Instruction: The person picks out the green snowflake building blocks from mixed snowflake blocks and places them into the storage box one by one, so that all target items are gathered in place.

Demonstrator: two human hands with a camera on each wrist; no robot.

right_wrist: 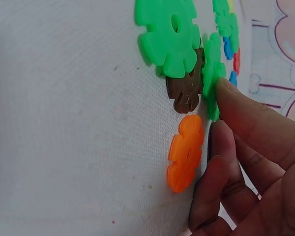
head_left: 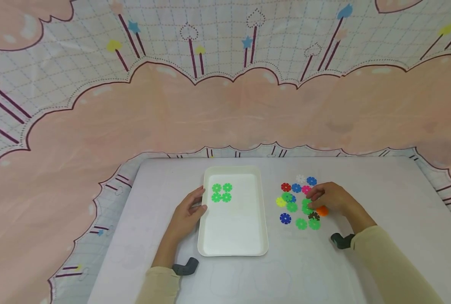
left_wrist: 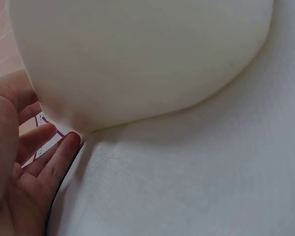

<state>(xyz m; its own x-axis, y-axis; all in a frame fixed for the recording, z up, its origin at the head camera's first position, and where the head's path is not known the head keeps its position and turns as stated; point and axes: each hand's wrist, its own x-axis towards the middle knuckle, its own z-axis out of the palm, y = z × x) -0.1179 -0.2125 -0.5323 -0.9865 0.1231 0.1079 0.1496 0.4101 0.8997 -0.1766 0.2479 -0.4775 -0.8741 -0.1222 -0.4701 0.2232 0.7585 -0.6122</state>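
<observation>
My left hand (head_left: 187,214) rests against the left rim of a white rectangular tray (head_left: 233,236). In the left wrist view its fingers (left_wrist: 64,152) touch the tray edge, some of them partly behind it. Inside the tray, several green snowflake discs (head_left: 227,187) lie in a small square group at the upper left. Right of the tray, my right hand (head_left: 333,197) is over the loose discs. It pinches a green snowflake disc (right_wrist: 212,73) between thumb and finger at the disc's edge. Beside it lie an orange disc (right_wrist: 186,155), a brown disc (right_wrist: 183,91) and another green disc (right_wrist: 169,37).
Several more loose discs lie right of the tray, among them a red disc (head_left: 285,187), a yellow disc (head_left: 281,202), a dark blue disc (head_left: 285,218) and a white disc (head_left: 300,178). All stand on a white-covered table (head_left: 233,280). A patterned cloth (head_left: 225,109) hangs behind.
</observation>
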